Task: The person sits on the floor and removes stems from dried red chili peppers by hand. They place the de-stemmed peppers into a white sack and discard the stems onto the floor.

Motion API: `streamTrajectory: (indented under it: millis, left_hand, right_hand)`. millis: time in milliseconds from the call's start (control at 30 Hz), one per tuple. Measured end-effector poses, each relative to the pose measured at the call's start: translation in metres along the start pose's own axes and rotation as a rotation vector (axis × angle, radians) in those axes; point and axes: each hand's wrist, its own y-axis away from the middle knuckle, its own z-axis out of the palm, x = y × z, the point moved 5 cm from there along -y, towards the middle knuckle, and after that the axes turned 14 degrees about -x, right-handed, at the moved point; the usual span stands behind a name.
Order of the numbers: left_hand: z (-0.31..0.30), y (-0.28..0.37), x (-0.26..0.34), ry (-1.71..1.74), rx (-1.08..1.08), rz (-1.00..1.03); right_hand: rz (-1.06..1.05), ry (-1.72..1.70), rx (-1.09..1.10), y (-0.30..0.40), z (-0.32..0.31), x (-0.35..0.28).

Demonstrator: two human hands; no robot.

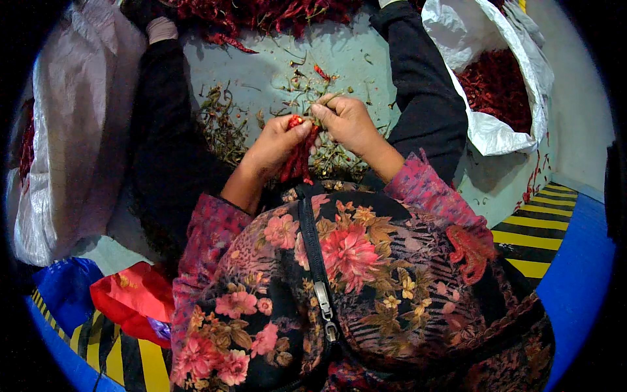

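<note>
Between my spread legs, my left hand [277,142] grips a bunch of dried red chili peppers [297,159], their tops up at the thumb and their bodies hanging down. Close beside it on the right, my right hand [343,117] pinches a greenish stem [329,99] between thumb and fingers, near the tops of the bunch. Loose stems [223,122] lie on the pale floor to the left of my hands, and more stems [335,159] lie beneath them. A short red chili piece [322,73] rests on the floor just beyond my right hand.
A large heap of dried red chilies [274,14] lies ahead. An open white woven sack [531,98] holding red chilies [497,90] stands at the right. Another white sack [73,132] stands at the left, with a red bag [132,294] and a blue bag [68,289] near it.
</note>
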Motion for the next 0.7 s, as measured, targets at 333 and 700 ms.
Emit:
streamTrajectory:
  millis: [333,700]
  left_hand:
    - [0.016,0.000,0.016,-1.011,0.241,0.108]
    - [0.023,0.017,0.035,-0.812,0.372,0.368]
  right_hand:
    - [-0.034,0.115,0.073,0.002,0.009,0.007]
    - [0.196,-0.804,0.094,-0.003,0.021,0.030]
